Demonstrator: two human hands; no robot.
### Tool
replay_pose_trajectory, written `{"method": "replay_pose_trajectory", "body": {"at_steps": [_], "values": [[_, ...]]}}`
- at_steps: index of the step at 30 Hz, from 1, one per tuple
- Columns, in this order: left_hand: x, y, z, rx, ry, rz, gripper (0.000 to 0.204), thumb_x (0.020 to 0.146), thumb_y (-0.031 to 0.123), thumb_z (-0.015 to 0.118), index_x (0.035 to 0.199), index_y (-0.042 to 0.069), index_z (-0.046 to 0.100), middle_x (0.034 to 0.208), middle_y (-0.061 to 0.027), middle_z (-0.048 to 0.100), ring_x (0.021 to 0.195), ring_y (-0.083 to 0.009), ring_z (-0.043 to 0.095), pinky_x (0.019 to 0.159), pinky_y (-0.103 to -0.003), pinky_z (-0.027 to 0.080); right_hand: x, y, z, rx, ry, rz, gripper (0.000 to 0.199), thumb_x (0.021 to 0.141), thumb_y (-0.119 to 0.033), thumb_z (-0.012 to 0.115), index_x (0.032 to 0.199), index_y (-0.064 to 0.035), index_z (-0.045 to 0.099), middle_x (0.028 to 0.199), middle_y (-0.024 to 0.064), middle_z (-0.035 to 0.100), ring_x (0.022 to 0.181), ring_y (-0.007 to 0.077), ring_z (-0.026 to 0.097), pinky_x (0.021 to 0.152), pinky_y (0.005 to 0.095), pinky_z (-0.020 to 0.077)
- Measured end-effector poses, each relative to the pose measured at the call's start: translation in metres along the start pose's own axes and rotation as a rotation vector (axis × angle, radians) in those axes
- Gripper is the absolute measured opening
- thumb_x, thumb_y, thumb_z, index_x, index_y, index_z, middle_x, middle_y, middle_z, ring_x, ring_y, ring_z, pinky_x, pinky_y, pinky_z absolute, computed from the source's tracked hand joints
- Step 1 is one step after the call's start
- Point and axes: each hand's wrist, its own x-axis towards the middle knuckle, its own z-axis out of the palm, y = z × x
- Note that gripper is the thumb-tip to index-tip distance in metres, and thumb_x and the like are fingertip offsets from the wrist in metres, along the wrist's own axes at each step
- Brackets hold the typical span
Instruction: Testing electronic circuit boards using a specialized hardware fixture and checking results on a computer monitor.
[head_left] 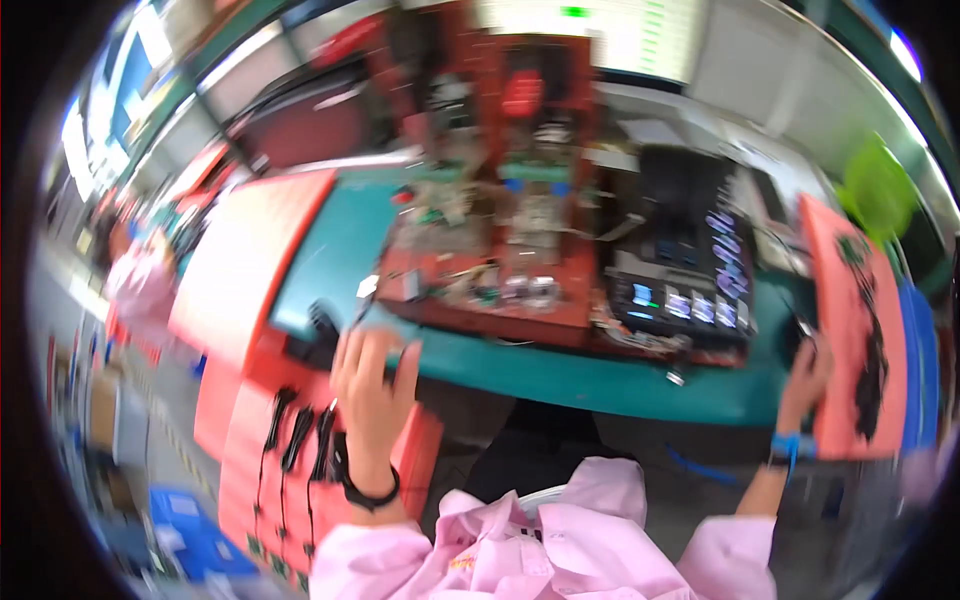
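Observation:
My left hand point(372, 385), a black band at its wrist, is over the left front edge of the green table point(480, 365). Its thumb stands apart from its stretched fingers, and I see nothing held in it. Close to its fingertips are a black object point(322, 335) and a small pale, shiny piece point(368, 287), both blurred. At the table's right edge my right hand point(808, 375), with a blue wrist strap point(790, 447), has its fingers curled round something small and dark with a shiny part, too smeared to name. Beside it, black cables point(868, 350) lie on a pink-red board point(835, 300).
A red test fixture point(480, 310) with circuit parts stands mid-table. Right of it sits a black instrument point(690, 250) with lit displays. Black coiled cables point(298, 435) lie on a red-pink surface point(240, 480) at lower left. A green fan-like object point(880, 190) is at far right.

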Motion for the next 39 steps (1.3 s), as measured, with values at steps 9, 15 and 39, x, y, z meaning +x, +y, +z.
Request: {"method": "replay_pose_trajectory", "body": {"at_steps": [9, 15, 39], "values": [[0.010, -0.074, -0.014, 0.590, -0.356, -0.052, 0.023, 0.073, 0.023, 0.061, 0.083, 0.003, 0.056, 0.094, -0.0120, 0.058, 0.103, -0.0280, 0.048, 0.094, -0.046, 0.030, -0.056, -0.294, 0.030, 0.865, -0.751, -0.314, 0.020, 0.076, -0.004, 0.054, 0.096, -0.0023, 0.055, 0.099, 0.0170, 0.057, 0.089, 0.0299, 0.056, 0.080, 0.0337, 0.0436], [0.000, -0.043, -0.035, 0.281, -0.986, -0.221, 0.025, 0.068, 0.025, 0.059, 0.058, 0.002, 0.057, 0.063, -0.0163, 0.058, 0.066, -0.0332, 0.060, 0.075, -0.041, 0.046, -0.067, -0.361, 0.076, 1.518, -1.364, 0.230, 0.046, 0.075, -0.003, 0.055, 0.118, -0.0007, 0.041, 0.102, 0.0159, 0.057, 0.092, 0.0233, 0.058, 0.085, 0.0323, 0.0418], [0.283, 0.008, -0.092, 0.061, 0.018, 0.068, 0.027, 0.083, 0.021, 0.053, 0.101, 0.000, 0.051, 0.069, -0.0061, 0.057, 0.056, -0.0192, 0.055, 0.048, -0.032, 0.042, -0.077, -0.325, 0.082, 1.797, -1.571, 0.421, 0.055, 0.079, 0.001, 0.049, 0.129, -0.0013, 0.028, 0.084, 0.0058, 0.049, 0.080, 0.0132, 0.053, 0.079, 0.0260, 0.0420]]}}
